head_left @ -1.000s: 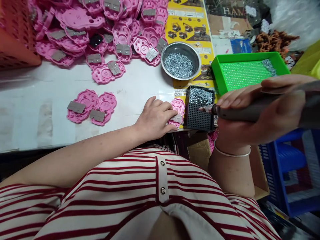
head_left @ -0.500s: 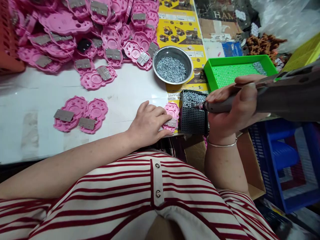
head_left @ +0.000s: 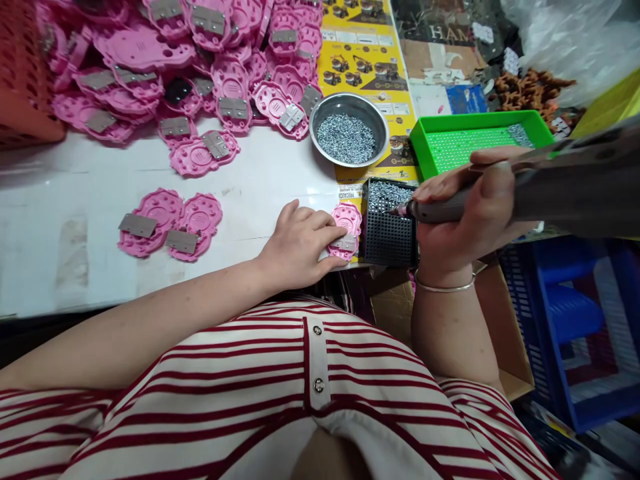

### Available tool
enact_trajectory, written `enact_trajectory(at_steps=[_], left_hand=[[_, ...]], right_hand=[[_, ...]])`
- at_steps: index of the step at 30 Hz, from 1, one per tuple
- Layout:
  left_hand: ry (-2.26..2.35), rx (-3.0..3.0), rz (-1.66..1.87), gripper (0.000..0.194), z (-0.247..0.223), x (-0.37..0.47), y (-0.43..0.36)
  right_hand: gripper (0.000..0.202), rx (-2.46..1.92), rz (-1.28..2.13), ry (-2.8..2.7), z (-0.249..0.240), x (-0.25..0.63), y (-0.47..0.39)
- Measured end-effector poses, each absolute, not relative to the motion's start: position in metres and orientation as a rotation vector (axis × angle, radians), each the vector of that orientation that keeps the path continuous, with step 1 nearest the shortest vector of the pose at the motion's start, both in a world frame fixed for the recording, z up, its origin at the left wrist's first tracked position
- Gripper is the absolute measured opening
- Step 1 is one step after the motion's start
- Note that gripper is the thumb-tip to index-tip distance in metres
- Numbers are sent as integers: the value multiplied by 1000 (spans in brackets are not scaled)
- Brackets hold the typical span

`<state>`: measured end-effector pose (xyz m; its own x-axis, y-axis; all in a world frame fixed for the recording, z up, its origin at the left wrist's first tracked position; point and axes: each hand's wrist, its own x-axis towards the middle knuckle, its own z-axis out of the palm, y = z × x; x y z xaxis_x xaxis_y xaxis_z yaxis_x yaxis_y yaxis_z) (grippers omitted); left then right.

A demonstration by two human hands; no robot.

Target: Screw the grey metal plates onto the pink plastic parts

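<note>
My left hand rests at the table's front edge, its thumb and fingers closed on a pink plastic part with a grey metal plate. My right hand is wrapped round a dark electric screwdriver. The tool's tip points down over a black perforated tray with small screws along its far side. That tray stands just right of the held pink part. Behind it is a steel bowl of screws. Two more pink parts, one here, lie to the left with metal plates on them.
A heap of pink parts covers the back left, beside a red basket. At the right are a green tray, brown pieces and, lower down, a blue crate.
The view has shifted slightly, so the things on the table appear a little further right. Both hands keep their holds, and the screwdriver tip stays over the black tray.
</note>
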<state>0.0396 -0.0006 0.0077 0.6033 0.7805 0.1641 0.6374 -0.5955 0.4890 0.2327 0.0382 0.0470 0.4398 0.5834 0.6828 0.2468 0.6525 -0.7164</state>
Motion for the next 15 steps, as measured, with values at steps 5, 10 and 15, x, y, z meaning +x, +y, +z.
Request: enact_trajectory(at_steps=[5,10,15], left_hand=[[1187,2378,474,73,8,40,1],[1232,2352,405,86,11,42,3],[1224,2342,397,85,13,42,3]], right_hand=[[14,-566,419,-1125,72,213,22],[17,-529,566,-1314,66,197,5],[32,-789,580,-1328,46,200,-3]])
